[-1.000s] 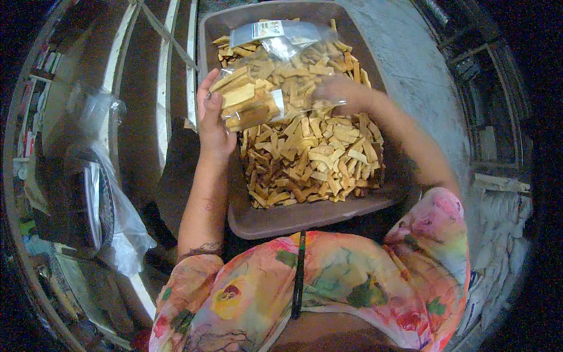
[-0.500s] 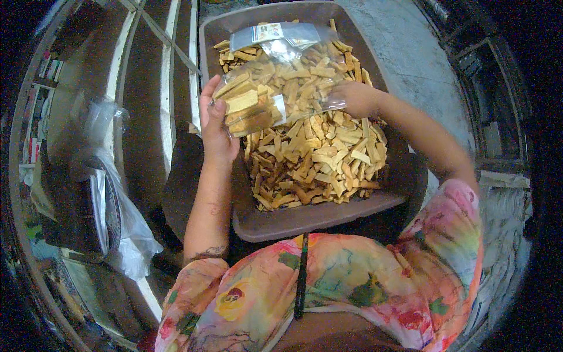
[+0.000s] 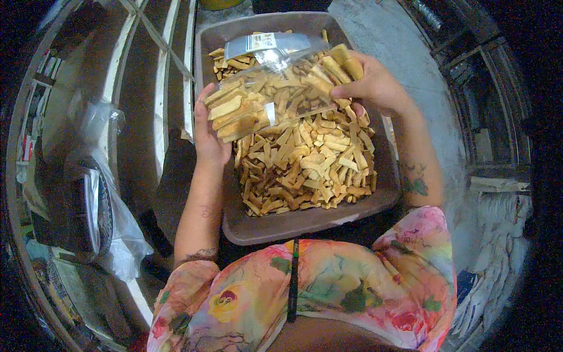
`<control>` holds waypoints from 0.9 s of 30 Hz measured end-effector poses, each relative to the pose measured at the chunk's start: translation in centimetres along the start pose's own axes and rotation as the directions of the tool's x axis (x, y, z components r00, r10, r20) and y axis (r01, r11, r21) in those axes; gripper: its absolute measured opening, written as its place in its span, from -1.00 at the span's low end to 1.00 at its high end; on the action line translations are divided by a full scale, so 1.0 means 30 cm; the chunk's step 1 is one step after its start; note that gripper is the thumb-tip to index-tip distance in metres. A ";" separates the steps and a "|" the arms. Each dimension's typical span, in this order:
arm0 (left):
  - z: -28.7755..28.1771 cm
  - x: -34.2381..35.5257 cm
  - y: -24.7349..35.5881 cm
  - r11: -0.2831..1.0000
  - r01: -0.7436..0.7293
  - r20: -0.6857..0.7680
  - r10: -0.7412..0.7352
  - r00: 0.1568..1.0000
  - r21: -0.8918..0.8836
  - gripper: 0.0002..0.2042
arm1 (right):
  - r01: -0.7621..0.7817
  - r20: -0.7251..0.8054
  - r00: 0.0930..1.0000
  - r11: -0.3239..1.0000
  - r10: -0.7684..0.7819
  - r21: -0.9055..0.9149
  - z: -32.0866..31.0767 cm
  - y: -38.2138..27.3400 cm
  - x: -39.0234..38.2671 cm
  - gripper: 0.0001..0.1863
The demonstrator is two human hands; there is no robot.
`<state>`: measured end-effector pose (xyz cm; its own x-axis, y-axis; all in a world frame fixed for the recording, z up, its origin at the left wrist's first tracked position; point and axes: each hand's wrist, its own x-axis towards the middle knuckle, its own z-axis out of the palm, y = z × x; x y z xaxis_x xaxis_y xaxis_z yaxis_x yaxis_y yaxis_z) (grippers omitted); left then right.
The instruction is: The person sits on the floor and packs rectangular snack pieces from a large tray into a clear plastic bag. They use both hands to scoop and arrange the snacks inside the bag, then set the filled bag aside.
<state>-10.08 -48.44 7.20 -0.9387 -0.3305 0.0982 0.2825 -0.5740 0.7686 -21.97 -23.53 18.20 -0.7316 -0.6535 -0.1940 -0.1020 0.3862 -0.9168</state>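
Observation:
My left hand grips the left end of a clear plastic bag partly filled with pale yellow-brown strips. My right hand holds several more strips in a bunch, thumb across them, at the bag's right end. The bag is over a brown plastic tub heaped with similar dried-looking pieces. More flat clear bags with labels lie on the heap at the tub's far end.
At my left are slatted boards, crumpled plastic sheeting and dark shelving along the edge. A grey concrete floor runs along the right of the tub, with a dark frame and pale stacked material beyond.
My right hand has risen from behind the bag above the heap and now shows a bunch of strips in it. The left hand stays gripping the bag, slightly shifted.

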 end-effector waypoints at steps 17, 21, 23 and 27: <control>0.007 -0.006 0.004 0.990 0.140 -0.009 -0.141 0.990 -0.025 -0.42 | 0.209 -0.143 0.955 0.932 -0.260 -0.297 0.122 -0.074 -0.012 -0.61; 0.018 -0.011 -0.001 0.991 0.124 -0.051 -0.122 0.991 0.042 -0.33 | 0.370 0.061 0.914 0.763 -0.401 -0.530 0.134 -0.070 -0.019 -0.70; 0.015 -0.012 -0.002 0.990 0.129 -0.033 -0.127 0.991 0.059 -0.34 | 0.615 0.303 0.786 0.627 -0.540 -0.478 0.129 -0.061 -0.011 -0.72; 0.002 -0.007 -0.005 0.988 0.148 0.021 -0.149 0.989 0.053 -0.41 | 0.536 0.197 0.840 0.715 -0.506 -0.448 0.119 -0.035 -0.015 -0.82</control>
<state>-9.93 -48.25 7.10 -0.9742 -0.2258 -0.0046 0.1297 -0.5760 0.8071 -19.13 -25.97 18.01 -0.4299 -0.8727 0.2317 -0.7673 0.2179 -0.6031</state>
